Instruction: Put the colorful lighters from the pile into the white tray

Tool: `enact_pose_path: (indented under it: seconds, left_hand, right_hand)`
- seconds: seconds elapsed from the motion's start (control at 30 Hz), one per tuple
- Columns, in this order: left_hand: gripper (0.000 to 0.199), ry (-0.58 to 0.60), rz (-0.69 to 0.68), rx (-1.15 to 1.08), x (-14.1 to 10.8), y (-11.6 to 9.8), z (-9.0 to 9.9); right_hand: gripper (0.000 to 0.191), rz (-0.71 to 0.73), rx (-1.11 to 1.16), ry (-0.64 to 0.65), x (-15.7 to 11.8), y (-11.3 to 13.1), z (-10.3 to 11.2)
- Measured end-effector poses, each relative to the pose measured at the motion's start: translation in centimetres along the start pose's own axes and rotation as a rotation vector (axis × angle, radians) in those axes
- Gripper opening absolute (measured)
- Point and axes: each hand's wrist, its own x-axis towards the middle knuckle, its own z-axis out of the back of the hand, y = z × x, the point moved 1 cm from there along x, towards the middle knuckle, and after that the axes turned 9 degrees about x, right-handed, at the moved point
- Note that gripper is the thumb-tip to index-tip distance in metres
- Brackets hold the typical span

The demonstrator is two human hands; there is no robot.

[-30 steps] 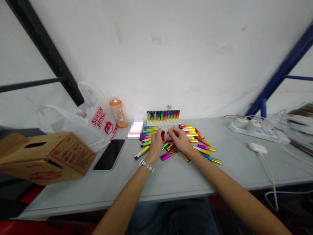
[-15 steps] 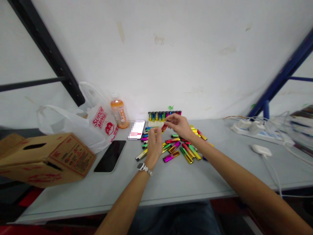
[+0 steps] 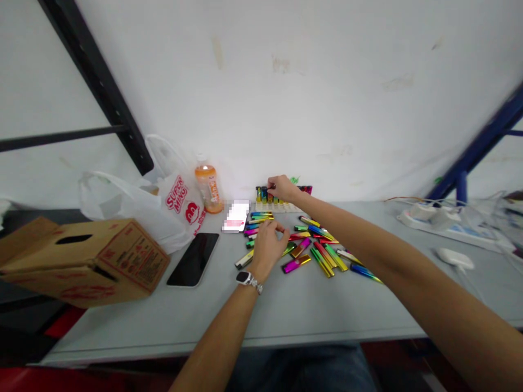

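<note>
Shiny multicoloured lighters [image 3: 297, 263] lie in a loose pile on the grey table. Behind them, by the wall, a pale tray [image 3: 278, 207] has a row of lighters [image 3: 259, 194] standing upright in it. Over the left part of that row my right hand [image 3: 283, 188] pinches a lighter by its dark end; the fingers cover much of it. My left hand [image 3: 267, 245], with a watch [image 3: 244, 277] at the wrist, rests low over the pile. Its fingers are loosely bent, the thumb is apart from them, and nothing shows between them.
A black phone [image 3: 193, 259], a lit phone [image 3: 239, 215], an orange-capped bottle [image 3: 209, 188], a white plastic bag [image 3: 163, 207] and a cardboard box [image 3: 122, 261] stand or lie to the left. Rightward are a power strip [image 3: 449, 226] and a white charger [image 3: 455, 258] with cables.
My right hand has moved away from my left, forward and left to the tray row, with the lighter. My left hand has dropped closer to the pile and loosened. The view has shifted slightly.
</note>
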Motion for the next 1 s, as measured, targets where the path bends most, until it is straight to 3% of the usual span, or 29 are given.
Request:
enact_pose_path:
  seconds: [0.57,0.77,1.0]
  left_hand:
    - [0.016,-0.008,-0.012,0.016,0.0,0.2,-0.9]
    - [0.019,-0.003,-0.009,0.033,0.0,0.0,-0.8]
    - [0.014,0.028,-0.014,0.051,0.1,0.1,-0.5]
  right_hand:
    - [0.016,-0.060,0.036,0.031,0.7,-0.2,-0.6]
    - [0.023,-0.005,-0.186,-0.031,-0.6,0.4,-0.4]
    - [0.039,-0.025,-0.316,0.049,-3.2,0.8,-0.3]
